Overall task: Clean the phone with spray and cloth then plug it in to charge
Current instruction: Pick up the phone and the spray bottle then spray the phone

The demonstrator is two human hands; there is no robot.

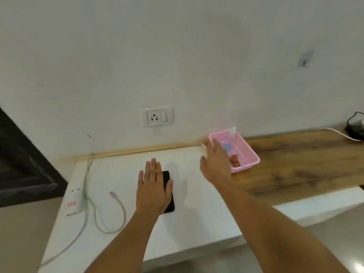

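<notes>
A black phone [169,191] lies flat on the white table [197,223]. My left hand [153,191] is spread flat over the phone's left half, fingers apart. My right hand [215,163] is open, stretched toward the pink basket [249,154] and overlapping its near left rim. Inside the basket stands a clear spray bottle [232,133] with a blue label, and an orange-red cloth [235,161] lies at the front. A white charging cable [118,209] loops on the table to the left, its plug end [112,193] free.
A white power strip [75,201] lies at the table's left edge. A wall socket [157,116] sits above the table. The wooden counter [305,166] runs to the right, with a black adapter [356,128] and white cord at its far end.
</notes>
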